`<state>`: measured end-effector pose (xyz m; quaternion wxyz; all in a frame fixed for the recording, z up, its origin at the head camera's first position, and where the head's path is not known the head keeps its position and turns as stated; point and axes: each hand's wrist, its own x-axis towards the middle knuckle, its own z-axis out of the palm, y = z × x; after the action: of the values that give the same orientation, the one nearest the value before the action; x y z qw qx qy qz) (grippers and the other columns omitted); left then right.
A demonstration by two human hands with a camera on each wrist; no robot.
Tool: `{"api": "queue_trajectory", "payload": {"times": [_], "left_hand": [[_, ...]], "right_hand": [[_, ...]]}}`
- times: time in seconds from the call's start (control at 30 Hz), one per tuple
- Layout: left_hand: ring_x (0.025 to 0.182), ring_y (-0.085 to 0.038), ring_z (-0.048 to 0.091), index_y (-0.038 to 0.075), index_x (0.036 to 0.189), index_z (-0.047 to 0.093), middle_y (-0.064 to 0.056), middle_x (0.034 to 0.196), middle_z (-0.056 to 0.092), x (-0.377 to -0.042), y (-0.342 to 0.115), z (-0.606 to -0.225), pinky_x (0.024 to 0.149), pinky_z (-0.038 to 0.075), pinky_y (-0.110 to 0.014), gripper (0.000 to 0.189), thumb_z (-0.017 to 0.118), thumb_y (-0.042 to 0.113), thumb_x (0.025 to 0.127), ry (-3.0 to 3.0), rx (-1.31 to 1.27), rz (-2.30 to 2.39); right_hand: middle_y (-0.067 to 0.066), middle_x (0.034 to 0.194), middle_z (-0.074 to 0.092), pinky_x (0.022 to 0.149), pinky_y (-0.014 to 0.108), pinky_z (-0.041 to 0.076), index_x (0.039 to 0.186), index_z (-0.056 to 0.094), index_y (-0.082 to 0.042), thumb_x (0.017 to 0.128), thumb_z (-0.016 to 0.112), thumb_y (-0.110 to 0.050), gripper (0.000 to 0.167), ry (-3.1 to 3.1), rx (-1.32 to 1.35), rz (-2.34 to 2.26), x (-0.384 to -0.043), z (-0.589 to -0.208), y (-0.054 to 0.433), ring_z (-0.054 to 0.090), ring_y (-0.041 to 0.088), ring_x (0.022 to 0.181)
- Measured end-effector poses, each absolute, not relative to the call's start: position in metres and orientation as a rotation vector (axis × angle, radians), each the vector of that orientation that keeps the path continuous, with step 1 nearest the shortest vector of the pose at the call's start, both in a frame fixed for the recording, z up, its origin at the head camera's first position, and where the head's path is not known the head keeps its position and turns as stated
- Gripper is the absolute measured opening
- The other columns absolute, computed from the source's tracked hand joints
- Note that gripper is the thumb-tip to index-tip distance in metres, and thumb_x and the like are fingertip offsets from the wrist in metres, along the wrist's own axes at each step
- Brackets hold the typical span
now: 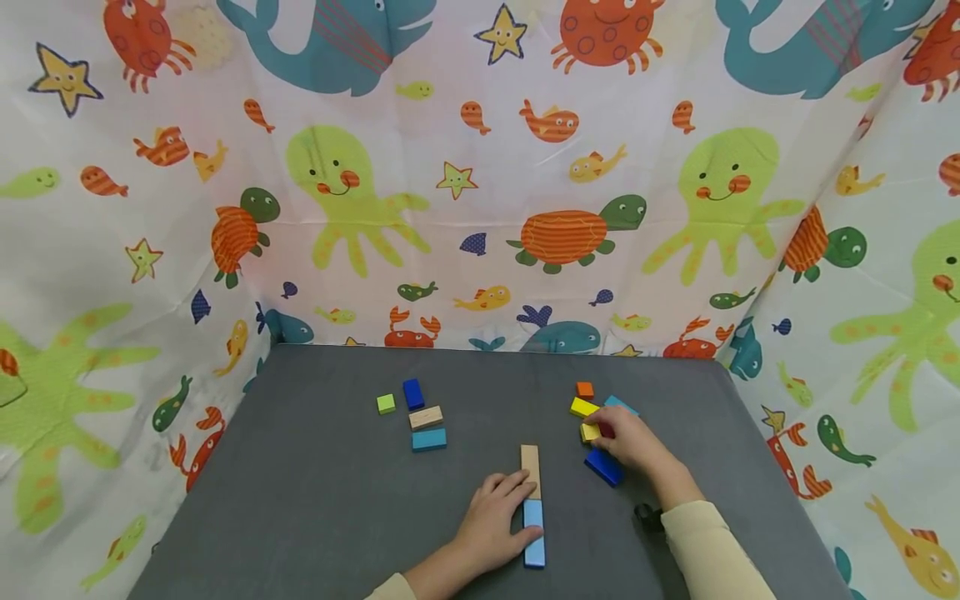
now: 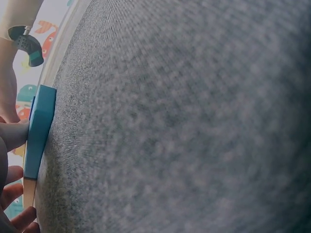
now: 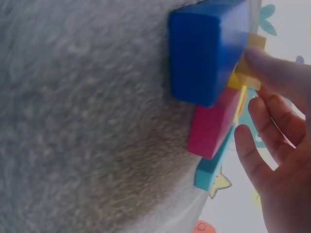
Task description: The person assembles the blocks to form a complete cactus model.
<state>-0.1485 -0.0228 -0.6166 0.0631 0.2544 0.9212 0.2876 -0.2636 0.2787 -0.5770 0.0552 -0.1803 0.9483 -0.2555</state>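
Observation:
My left hand (image 1: 491, 518) lies at a straight row on the grey table, its fingers spread. Its fingertips rest on the wooden block (image 1: 530, 458) and its thumb touches the light blue block (image 1: 534, 552) nearer me, end to end with the wooden one. At the right-hand group, my right hand (image 1: 636, 443) pinches a small yellow block (image 1: 588, 433) between thumb and finger; the right wrist view shows the thumb across that yellow block (image 3: 257, 43). Just below the hand lies a dark blue block (image 1: 603, 468). A pinkish-red block (image 3: 212, 127) is mostly hidden by the hand in the head view.
Beside the right hand lie another yellow block (image 1: 583, 407), an orange block (image 1: 584, 390) and a light blue block (image 1: 621, 405). Left of centre sit a green cube (image 1: 386, 404), a blue block (image 1: 413, 394), a wooden block (image 1: 426, 418) and a teal block (image 1: 429, 440). Patterned cloth (image 1: 450, 225) borders the table.

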Motion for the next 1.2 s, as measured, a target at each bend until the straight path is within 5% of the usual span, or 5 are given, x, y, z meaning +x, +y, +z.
{"api": "queue_trajectory", "payload": {"times": [0.23, 0.47, 1.2], "left_hand": [[0.140, -0.025, 0.047, 0.024, 0.154, 0.057, 0.005, 0.165, 0.047, -0.148, -0.023, -0.616, 0.109, 0.045, -0.054, 0.064, 0.070, 0.054, 0.099, 2.778, 0.758, 0.876], [0.140, -0.024, 0.047, 0.026, 0.155, 0.057, 0.006, 0.165, 0.046, -0.148, -0.024, -0.615, 0.109, 0.045, -0.054, 0.064, 0.069, 0.056, 0.099, 2.790, 0.773, 0.840], [0.139, -0.025, 0.048, 0.026, 0.153, 0.058, 0.004, 0.164, 0.048, -0.149, -0.023, -0.620, 0.106, 0.047, -0.055, 0.064, 0.067, 0.059, 0.099, 2.805, 0.792, 0.861]], "right_hand": [[0.017, 0.123, 0.071, 0.099, 0.059, 0.055, 0.123, 0.073, -0.004, 0.094, 0.081, -0.010, 0.030, 2.909, -0.548, -0.867, -0.256, -0.565, 0.270, 0.064, 0.034, 0.107], [0.014, 0.116, 0.073, 0.085, 0.046, 0.060, 0.122, 0.074, -0.002, 0.093, 0.082, -0.009, 0.030, 2.936, -0.603, -0.980, -0.255, -0.566, 0.253, 0.068, 0.027, 0.096], [0.009, 0.124, 0.074, 0.095, 0.049, 0.060, 0.128, 0.075, -0.007, 0.095, 0.080, -0.012, 0.034, 2.814, -0.623, -1.127, -0.265, -0.581, 0.198, 0.069, 0.026, 0.104]]}}
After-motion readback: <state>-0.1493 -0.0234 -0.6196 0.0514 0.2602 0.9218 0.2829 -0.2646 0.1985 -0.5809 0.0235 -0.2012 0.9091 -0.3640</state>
